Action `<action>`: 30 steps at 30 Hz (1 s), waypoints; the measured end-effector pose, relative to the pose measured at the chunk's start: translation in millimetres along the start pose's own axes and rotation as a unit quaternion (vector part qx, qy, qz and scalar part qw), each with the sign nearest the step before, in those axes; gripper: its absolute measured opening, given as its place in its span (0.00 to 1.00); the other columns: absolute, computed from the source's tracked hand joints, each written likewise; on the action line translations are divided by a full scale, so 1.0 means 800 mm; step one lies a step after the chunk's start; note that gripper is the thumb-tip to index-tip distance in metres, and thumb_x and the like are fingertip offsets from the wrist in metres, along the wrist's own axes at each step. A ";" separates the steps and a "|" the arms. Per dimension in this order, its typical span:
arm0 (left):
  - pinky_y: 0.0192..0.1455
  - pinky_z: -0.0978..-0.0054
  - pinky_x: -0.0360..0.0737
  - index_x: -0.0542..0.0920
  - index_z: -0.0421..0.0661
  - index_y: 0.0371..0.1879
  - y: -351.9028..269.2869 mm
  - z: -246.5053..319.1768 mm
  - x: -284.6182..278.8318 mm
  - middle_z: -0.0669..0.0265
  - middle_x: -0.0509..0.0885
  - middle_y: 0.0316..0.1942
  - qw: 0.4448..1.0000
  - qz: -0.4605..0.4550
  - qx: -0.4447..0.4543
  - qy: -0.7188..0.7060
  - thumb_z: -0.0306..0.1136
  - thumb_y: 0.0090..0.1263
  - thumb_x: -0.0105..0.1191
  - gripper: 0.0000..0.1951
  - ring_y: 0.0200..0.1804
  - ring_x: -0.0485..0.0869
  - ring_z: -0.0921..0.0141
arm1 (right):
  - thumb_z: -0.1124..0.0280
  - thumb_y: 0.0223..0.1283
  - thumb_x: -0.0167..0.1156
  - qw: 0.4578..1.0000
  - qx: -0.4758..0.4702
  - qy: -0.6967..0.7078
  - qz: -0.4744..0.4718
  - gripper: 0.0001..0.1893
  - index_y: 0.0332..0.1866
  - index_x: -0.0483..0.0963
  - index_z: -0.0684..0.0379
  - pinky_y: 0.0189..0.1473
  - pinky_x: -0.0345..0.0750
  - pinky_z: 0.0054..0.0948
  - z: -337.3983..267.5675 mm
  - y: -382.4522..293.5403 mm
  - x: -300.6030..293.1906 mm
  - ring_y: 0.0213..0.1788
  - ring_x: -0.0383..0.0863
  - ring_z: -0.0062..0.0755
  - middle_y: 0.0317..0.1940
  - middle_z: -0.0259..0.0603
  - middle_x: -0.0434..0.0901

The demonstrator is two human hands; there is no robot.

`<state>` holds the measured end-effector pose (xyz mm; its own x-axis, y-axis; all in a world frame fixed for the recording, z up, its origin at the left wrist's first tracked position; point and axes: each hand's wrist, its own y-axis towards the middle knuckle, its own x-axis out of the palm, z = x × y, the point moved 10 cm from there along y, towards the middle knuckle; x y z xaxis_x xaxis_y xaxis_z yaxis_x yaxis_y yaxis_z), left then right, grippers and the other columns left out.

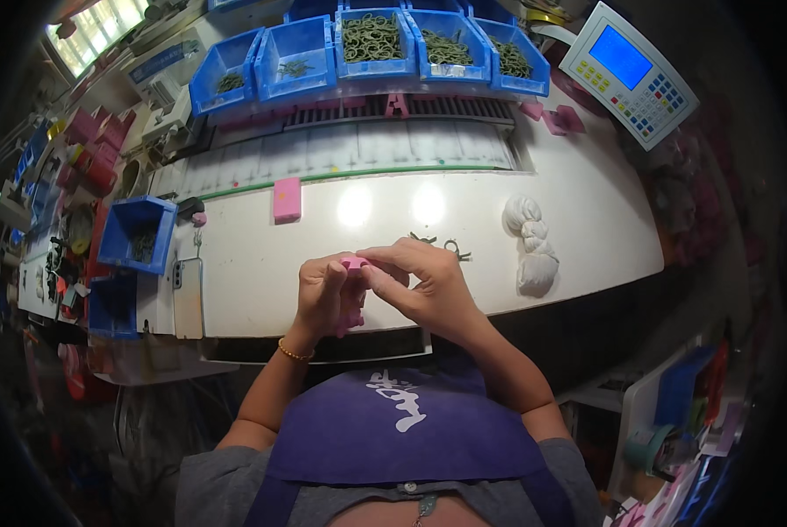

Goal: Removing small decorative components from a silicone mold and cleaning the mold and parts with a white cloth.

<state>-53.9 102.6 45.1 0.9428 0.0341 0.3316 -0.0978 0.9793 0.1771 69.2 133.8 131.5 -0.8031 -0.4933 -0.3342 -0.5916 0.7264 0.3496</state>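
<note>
My left hand (321, 290) holds a pink rubber mould (350, 309) upright just above the front edge of the white worktable (248, 283). Its lower part hangs below the palm and looks irregular, bent or parted. The thumb and fingertips of my right hand (426, 277) grip the mould's top edge. Fingers hide most of the mould's inner side. Behind my right hand, small green ring-shaped pieces (456, 250), apparently wax, lie on the tabletop. A closed pink mould block (287, 199) sits farther back on the left.
A twisted white cloth bundle (532, 247) lies at right. A phone (188, 296) and blue bins (137, 234) are at left. Blue bins (377, 66) of green rings line the back, above a light panel (360, 148). A keypad console (630, 72) stands back right.
</note>
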 end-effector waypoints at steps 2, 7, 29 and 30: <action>0.20 0.82 0.71 0.83 0.32 0.34 0.002 -0.001 0.005 0.66 0.79 0.21 1.000 -0.010 -0.003 0.018 0.60 0.74 0.52 0.33 0.19 0.74 0.78 | 0.70 0.64 0.64 1.000 0.002 -0.003 0.004 0.10 0.47 0.84 0.60 0.31 0.75 0.23 0.003 -0.004 -0.008 0.26 0.77 0.24 0.27 0.38 0.82; 0.20 0.83 0.70 0.83 0.34 0.32 0.002 0.000 0.006 0.68 0.79 0.20 0.996 -0.040 -0.017 0.076 0.57 0.75 0.53 0.30 0.19 0.74 0.81 | 0.73 0.63 0.63 1.000 -0.001 -0.011 -0.003 0.08 0.43 0.84 0.62 0.29 0.74 0.22 0.005 -0.005 -0.012 0.24 0.76 0.21 0.25 0.37 0.83; 0.22 0.79 0.81 0.75 0.35 0.54 0.010 -0.037 -0.065 0.50 0.85 0.32 0.969 0.190 -0.157 -0.011 0.67 0.78 0.28 0.40 0.21 0.84 0.69 | 0.69 0.61 0.66 0.999 0.036 -0.022 0.008 0.09 0.42 0.81 0.63 0.32 0.77 0.27 0.078 -0.070 0.068 0.27 0.79 0.28 0.28 0.41 0.81; 0.23 0.80 0.81 0.75 0.35 0.54 0.009 -0.038 -0.067 0.51 0.85 0.33 0.968 0.196 -0.157 -0.008 0.67 0.78 0.28 0.40 0.22 0.84 0.70 | 0.69 0.59 0.68 0.998 0.022 -0.051 0.007 0.11 0.44 0.81 0.61 0.33 0.78 0.29 0.071 -0.070 0.069 0.28 0.80 0.33 0.30 0.43 0.81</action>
<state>-95.5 114.1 0.3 0.8477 0.4149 0.3307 -0.3431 0.9041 -0.2548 61.9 92.8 43.8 -0.7991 -0.4332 -0.4168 -0.5746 0.7543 0.3177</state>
